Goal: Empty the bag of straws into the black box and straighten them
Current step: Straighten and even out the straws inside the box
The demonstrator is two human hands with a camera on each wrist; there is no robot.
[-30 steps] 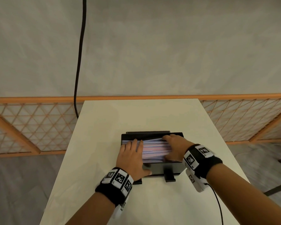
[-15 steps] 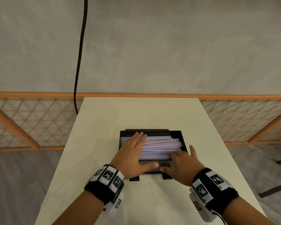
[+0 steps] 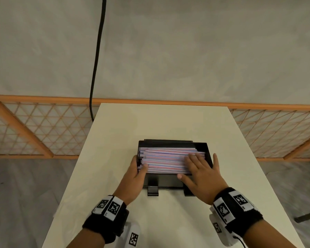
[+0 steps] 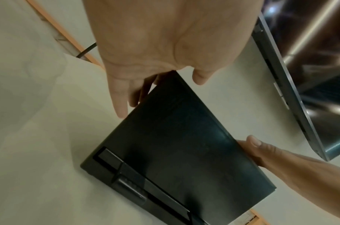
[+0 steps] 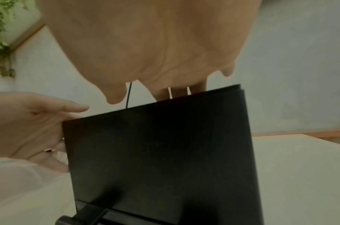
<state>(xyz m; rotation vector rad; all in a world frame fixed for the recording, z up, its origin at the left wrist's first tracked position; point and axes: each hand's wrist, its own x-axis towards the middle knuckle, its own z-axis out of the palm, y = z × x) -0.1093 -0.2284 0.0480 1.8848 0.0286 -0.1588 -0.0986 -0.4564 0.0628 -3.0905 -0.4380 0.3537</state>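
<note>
The black box (image 3: 207, 149) stands mid-table, filled with pink-and-blue striped straws (image 3: 168, 159) lying left to right in a fairly even stack. My left hand (image 3: 137, 173) is at the box's left end, fingers straight along the outer wall and thumb on the straws. My right hand (image 3: 202, 172) lies flat on the right part of the straws, fingers spread, little finger past the right wall. The wrist views show the box (image 4: 175, 152) (image 5: 161, 152) from its front wall, the straws hidden. A faint clear bag (image 3: 61, 210) seems to lie left of my left wrist.
The white table (image 3: 168, 122) has bare surface behind and beside the box. A black cable (image 3: 97, 59) hangs by the table's far left corner. An orange lattice fence (image 3: 34, 131) runs behind. A grey flat device (image 4: 281, 91) shows in the left wrist view.
My right hand went from the box's front wall up onto the right part of the straws. My left hand slid off the top of the straws to the box's left end.
</note>
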